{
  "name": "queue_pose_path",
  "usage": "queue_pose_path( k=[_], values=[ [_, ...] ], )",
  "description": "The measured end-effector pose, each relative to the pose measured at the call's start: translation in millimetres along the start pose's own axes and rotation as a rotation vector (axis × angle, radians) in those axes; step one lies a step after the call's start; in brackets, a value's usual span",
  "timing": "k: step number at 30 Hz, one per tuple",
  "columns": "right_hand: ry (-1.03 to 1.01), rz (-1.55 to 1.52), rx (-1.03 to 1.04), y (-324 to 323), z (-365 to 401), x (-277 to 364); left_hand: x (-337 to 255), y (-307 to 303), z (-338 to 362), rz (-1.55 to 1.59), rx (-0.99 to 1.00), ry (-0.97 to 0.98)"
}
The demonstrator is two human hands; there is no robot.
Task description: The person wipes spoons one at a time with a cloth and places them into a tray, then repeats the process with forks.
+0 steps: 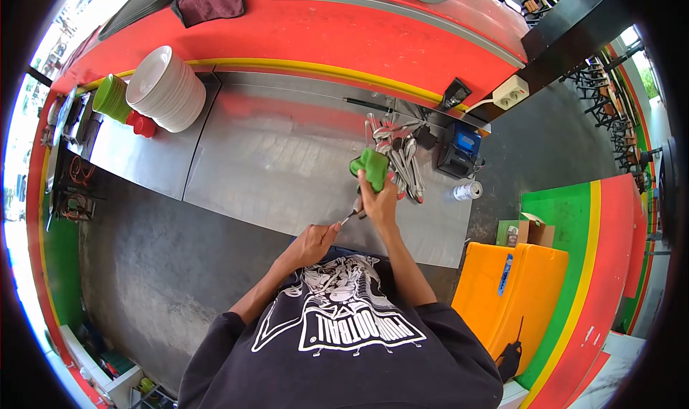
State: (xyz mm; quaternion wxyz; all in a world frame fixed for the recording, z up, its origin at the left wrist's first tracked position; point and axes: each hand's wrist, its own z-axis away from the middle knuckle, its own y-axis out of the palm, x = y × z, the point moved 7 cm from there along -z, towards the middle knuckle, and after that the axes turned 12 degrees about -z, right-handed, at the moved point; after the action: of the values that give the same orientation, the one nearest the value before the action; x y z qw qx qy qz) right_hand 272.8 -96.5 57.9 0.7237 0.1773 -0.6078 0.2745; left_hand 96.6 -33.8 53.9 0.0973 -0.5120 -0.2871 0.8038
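Observation:
My left hand is closed around the handle end of a metal spoon, close in front of my shirt. The spoon points up and to the right, and its far end lies beside my right hand. That hand grips a bunched green cloth, which sticks out above the fingers. Just past the cloth, a loose pile of spoons and forks is spread on the steel table.
At the left stand stacks of white plates and green plates, with red bowls beside them. A black device and a can are near the right edge. An orange box stands at the lower right.

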Motion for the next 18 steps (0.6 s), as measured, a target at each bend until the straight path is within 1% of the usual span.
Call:
queue_pose_path(
  k=[1,4,5,8,9,10,12,15,18],
  values=[
    [-0.126,0.059,-0.069,-10,-15,-32,0,0,2,-0.012,0.017,0.003],
    [-0.232,-0.051,-0.178,-32,-29,-55,12,13,7,0.271,0.083,-0.032],
    [-0.179,-0.168,-0.168,-35,-31,-67,14,14,5,0.315,0.059,-0.043],
    [0.180,-0.659,-0.177,-25,-21,-98,22,16,0,0.495,-0.011,-0.068],
    [0.287,-0.757,-0.084,-16,-12,-95,28,16,-2,0.582,-0.026,-0.069],
    [0.324,-0.824,0.005,-5,-5,-93,30,15,-4,0.672,-0.039,-0.068],
    [0.393,-0.954,0.186,22,10,-87,28,12,-7,0.735,-0.048,-0.074],
    [0.302,-0.773,0.332,45,29,-63,27,10,-16,0.736,-0.031,-0.073],
    [0.230,-0.710,0.303,56,32,-58,29,12,-23,0.652,-0.007,-0.080]
  ],
)
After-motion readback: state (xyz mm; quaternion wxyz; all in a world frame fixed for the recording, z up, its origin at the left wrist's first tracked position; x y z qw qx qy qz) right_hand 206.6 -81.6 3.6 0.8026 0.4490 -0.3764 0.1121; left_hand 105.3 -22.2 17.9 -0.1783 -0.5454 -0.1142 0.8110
